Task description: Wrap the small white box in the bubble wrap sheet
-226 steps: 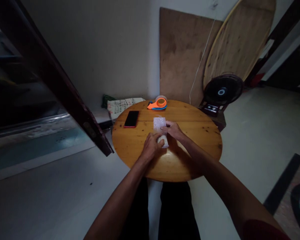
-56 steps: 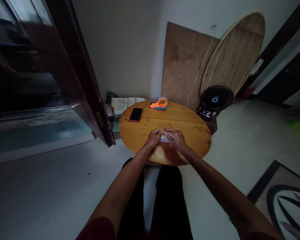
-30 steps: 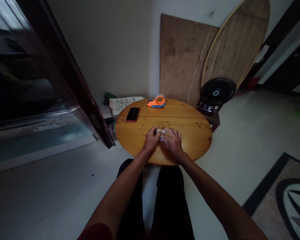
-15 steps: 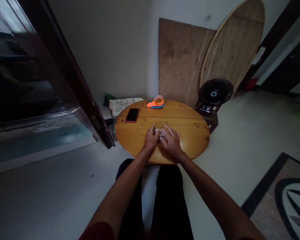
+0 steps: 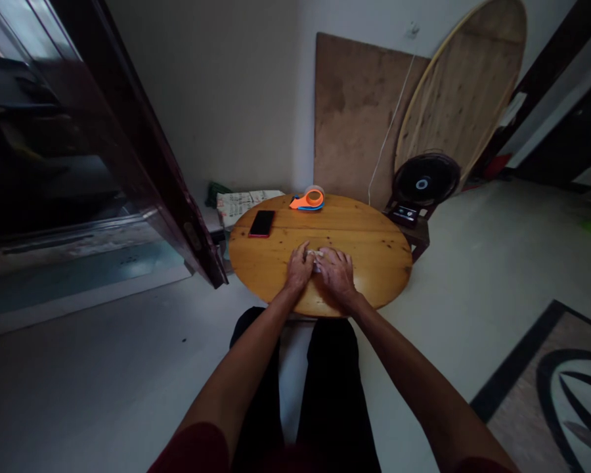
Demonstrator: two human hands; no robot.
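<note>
Between my two hands, low over the round wooden table, is a small crumpled whitish piece, perhaps paper or plastic; its kind is too small to tell. My left hand grips its left side, thumb inward. Curled over its right side are the fingers of my right hand. Much of the piece is hidden by the fingers. Farther back on the table lie an orange tape dispenser with a roll of clear tape and, to the left, a dark phone with a red edge.
A black fan stands right of the table. Against the wall lean a brown board and a round wooden tabletop. Printed sacking or paper lies behind the table's left side. A dark door frame rises at left.
My right hand's fingers have drawn in closer over the whitish piece, and less of it shows. The left hand stays on it. The whole view has shifted slightly.
</note>
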